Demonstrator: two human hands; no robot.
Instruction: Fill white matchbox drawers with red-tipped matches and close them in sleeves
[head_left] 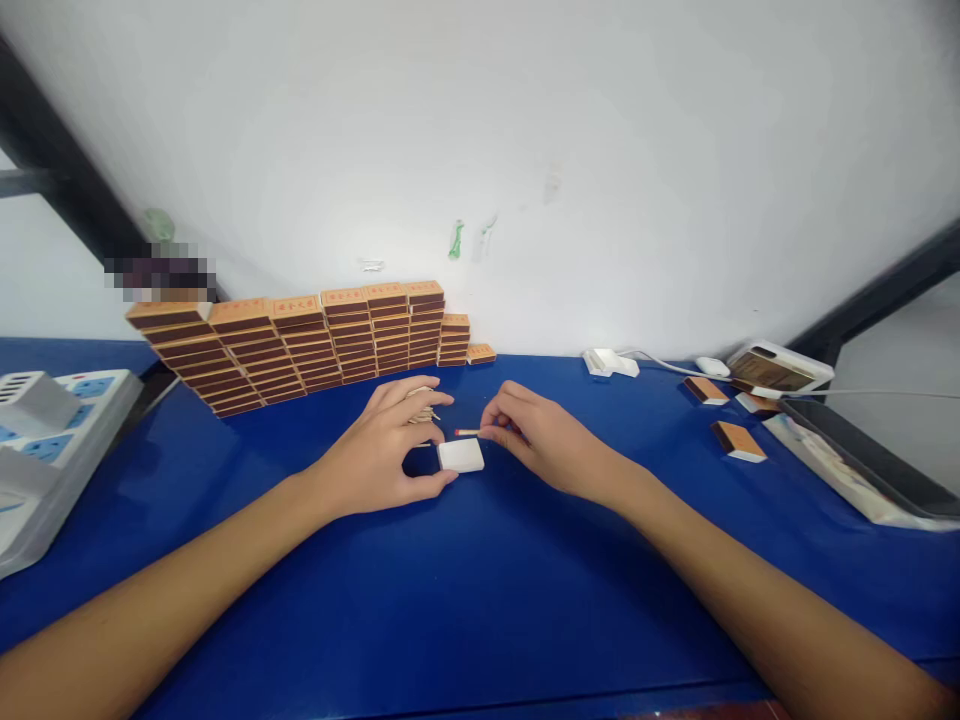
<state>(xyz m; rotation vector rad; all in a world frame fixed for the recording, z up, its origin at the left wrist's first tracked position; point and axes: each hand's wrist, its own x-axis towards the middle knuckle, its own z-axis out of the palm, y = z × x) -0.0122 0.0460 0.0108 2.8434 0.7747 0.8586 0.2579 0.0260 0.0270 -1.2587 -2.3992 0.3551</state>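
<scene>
My right hand [525, 430] pinches a red-tipped matchstick [466, 432] between thumb and fingers, just above a small white tray [461, 455] on the blue table [450, 600]. At the left end of that tray, my left hand [390, 445] has its thumb and a finger closed around the edges. Under the upper fingers of the same hand lies a bunch of matchsticks [424, 408], partly hidden. Another thin stick shows beside the tray, near the left fingers.
Stacked matchboxes [345, 335] line the wall at the left and centre. A power strip [75, 450] sits far left. At right are loose matchboxes [739, 441], a white charger [610, 362] with cable, and a dark phone [870, 455].
</scene>
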